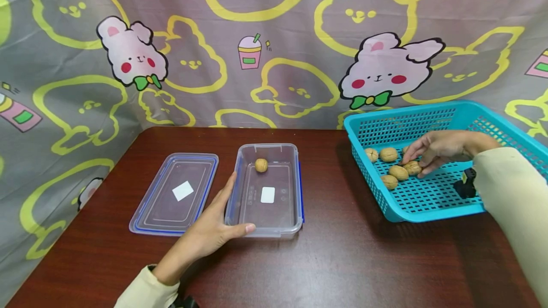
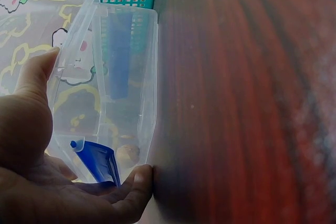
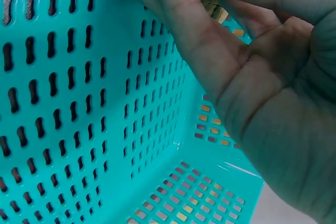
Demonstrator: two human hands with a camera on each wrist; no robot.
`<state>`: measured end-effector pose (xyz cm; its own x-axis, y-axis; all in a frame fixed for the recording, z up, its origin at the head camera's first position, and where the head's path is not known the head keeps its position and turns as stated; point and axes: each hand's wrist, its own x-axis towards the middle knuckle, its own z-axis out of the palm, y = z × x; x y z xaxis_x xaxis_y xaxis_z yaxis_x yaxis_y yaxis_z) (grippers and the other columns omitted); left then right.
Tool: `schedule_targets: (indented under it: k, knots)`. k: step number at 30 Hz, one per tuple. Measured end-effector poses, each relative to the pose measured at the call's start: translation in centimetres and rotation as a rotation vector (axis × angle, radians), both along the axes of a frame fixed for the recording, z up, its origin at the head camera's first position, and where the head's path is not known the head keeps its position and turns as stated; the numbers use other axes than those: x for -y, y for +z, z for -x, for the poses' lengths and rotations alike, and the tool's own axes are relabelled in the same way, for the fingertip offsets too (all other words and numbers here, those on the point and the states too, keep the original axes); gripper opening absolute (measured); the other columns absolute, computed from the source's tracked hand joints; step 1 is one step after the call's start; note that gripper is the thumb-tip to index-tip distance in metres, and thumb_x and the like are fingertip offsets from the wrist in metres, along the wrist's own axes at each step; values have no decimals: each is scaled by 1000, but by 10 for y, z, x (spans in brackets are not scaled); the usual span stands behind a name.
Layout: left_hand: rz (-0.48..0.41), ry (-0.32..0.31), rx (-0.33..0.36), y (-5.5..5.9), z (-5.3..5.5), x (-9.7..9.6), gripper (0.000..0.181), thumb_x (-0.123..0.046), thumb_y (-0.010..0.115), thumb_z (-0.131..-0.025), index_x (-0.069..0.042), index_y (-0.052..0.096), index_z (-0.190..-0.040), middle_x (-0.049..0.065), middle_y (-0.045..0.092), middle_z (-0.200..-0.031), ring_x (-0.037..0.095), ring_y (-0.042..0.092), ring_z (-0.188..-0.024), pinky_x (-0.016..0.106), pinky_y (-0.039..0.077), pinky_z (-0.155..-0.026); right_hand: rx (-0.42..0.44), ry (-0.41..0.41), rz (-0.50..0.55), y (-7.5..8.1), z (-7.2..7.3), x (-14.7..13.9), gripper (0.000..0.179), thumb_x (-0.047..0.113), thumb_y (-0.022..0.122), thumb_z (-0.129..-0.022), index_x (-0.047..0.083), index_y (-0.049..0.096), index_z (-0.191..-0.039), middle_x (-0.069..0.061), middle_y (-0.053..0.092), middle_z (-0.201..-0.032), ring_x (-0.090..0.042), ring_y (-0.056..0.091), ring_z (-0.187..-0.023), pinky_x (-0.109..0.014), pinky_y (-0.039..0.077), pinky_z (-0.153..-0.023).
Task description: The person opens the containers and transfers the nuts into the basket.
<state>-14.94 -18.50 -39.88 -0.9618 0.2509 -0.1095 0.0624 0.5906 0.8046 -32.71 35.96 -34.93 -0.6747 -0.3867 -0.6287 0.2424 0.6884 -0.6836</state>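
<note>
A clear plastic container (image 1: 280, 217) stands on the table with one walnut (image 1: 261, 165) near its far end. My left hand (image 1: 210, 232) grips its near left corner, the thumb over the front rim and the fingers along the left side. To the right, my right hand (image 1: 445, 149) reaches down into a turquoise basket (image 1: 368, 179). Its fingers and thumb pinch a walnut (image 1: 413, 168) among several others (image 1: 398, 172). In the right wrist view, the fingers mostly hide that walnut (image 3: 211, 2).
Left of the container lies its clear lid (image 1: 164, 210) with a blue seal and a white label. A patterned curtain (image 1: 184, 70) hangs behind the dark wooden table (image 1: 338, 251). A small black object (image 1: 465, 187) shows by the right sleeve.
</note>
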Motion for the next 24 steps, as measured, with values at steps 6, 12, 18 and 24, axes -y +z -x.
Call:
schedule_targets:
  k: [6, 12, 18, 24]
  knots:
    - [2, -3, -11, -1, 0, 0, 122, -37, 87, -85, -28, 1, -170, 16, 8, -177, 43, 15, -160, 70, 18, -124, -17, -2, -40, 0, -1, 1, 35, -8, 58, -95, -6, 68, -128, -33, 38, -161, -32, 76, -97, -42, 64, -87]
    - [-1, -5, -11, -1, 0, 0, 122, -37, 88, -85, -28, 1, -170, 16, 9, -177, 44, 15, -160, 70, 18, -124, -48, -12, -55, 3, -3, -5, 38, -4, 59, -97, -7, 64, -135, -38, 31, -162, -34, 77, -96, -44, 64, -84]
    - [1, -7, -11, 0, 0, 0, 121, -37, 87, -85, -29, 1, -170, 15, 8, -177, 43, 14, -160, 70, 18, -124, -105, -24, -66, 13, -7, -9, 38, 1, 57, -100, -7, 62, -137, -29, 52, -148, -34, 77, -89, -44, 65, -81]
    - [-7, -3, -7, 1, -1, 0, 122, -37, 88, -85, -27, 2, -170, 16, 8, -177, 44, 13, -161, 70, 16, -125, -174, -6, -31, 33, -8, -2, 35, 6, 56, -103, -5, 63, -136, -16, 64, -138, -35, 77, -91, -44, 64, -84]
